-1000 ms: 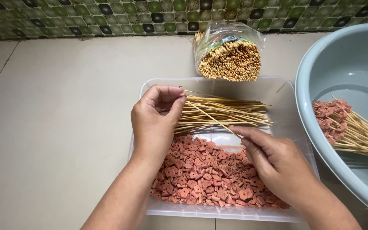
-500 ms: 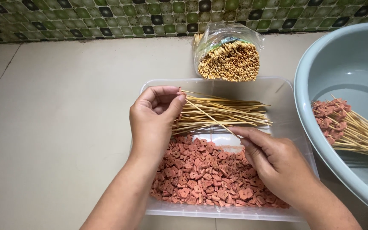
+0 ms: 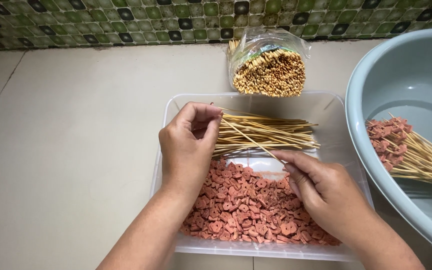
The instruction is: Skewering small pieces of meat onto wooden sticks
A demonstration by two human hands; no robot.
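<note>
My left hand (image 3: 188, 142) pinches one end of a thin bamboo skewer (image 3: 248, 139) over a clear plastic tray (image 3: 176, 107). My right hand (image 3: 323, 192) holds the skewer's other end with its fingertips, just above a heap of small pink sausage slices (image 3: 241, 210) in the tray's near half. A loose bundle of bamboo skewers (image 3: 271, 134) lies across the tray's far half, right behind the held skewer.
A clear bag of upright skewers (image 3: 271, 70) stands behind the tray against a green tiled wall (image 3: 126, 20). At the right, a grey-blue basin (image 3: 371, 85) holds finished skewers with pink slices (image 3: 391, 142). Beige floor tiles (image 3: 71, 150) lie to the left.
Both hands have stayed almost still on the skewer; the right fingers shifted slightly along it.
</note>
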